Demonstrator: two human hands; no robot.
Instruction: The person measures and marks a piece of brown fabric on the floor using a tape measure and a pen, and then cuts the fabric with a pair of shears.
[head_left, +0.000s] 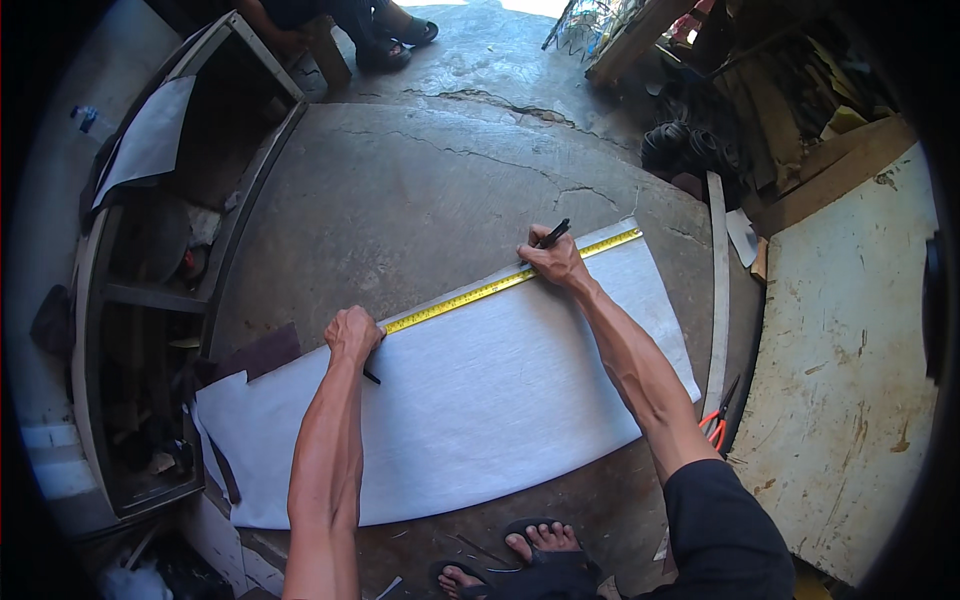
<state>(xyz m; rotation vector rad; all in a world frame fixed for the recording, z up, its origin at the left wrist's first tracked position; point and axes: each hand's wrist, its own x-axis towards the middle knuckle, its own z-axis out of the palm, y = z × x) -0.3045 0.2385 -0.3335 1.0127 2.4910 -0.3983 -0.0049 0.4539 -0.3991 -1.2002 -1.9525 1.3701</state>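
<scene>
A large white sheet (480, 420) lies on the concrete floor, with a yellow measuring tape (460, 300) stretched along its far edge. My left hand (350, 336) is closed on the tape's near-left end; a small black part pokes out below it, and the rest of what it holds is hidden. My right hand (550, 262) grips a black pen (557, 231) over the tape, close to the sheet's right half. A brown scrap (270, 350) lies partly under the sheet's left end.
Left stands an open metal-framed cabinet (150, 295); right, a worn pale board (830, 370), a long strip (717, 280) and orange-handled scissors (715, 425). Another person's sandalled feet (385, 45) are at the top, near a cracked floor step (470, 130). My sandalled feet (540, 540) are below the sheet.
</scene>
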